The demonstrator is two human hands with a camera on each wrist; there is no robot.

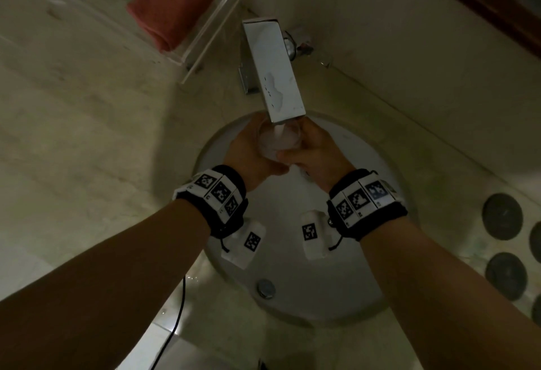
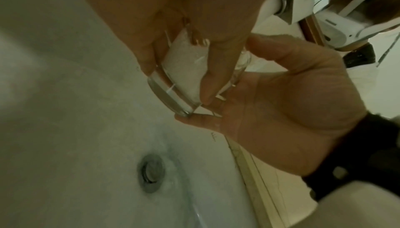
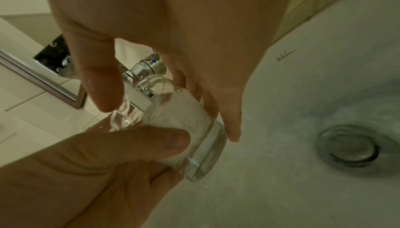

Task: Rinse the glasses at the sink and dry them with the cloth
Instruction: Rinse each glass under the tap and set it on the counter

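A pale marble counter (image 1: 87, 135) is seen under dim light, with a round white sink (image 1: 366, 267) set into it. Over the basin a clear glass (image 1: 276, 141) is held beneath the spout of a square chrome faucet (image 1: 272, 70), and a stream of water (image 1: 279, 130) is received in its open mouth; the inside is filled with white, frothy water. The glass is gripped from both sides. The left hand (image 1: 251, 152) is wrapped around its left wall, with the fingers (image 2: 218, 70) curled across the side down to the thick base. The right hand (image 1: 314, 154) is closed around the opposite wall, the thumb (image 3: 101, 81) being laid near the rim and another finger pressed against the lower part. In the wrist views the glass is shown tilted, its heavy base turned toward the basin.

Black wristbands (image 1: 225, 196) with printed square markers are worn on both wrists. A metal drain (image 1: 265, 288) is seen in the basin, near the person. To the left of the faucet, on the counter, a folded red cloth (image 1: 172, 3) is kept in a clear tray (image 1: 210, 38), well apart from the hands. Dark round discs (image 1: 502, 215) are seen at the right edge.
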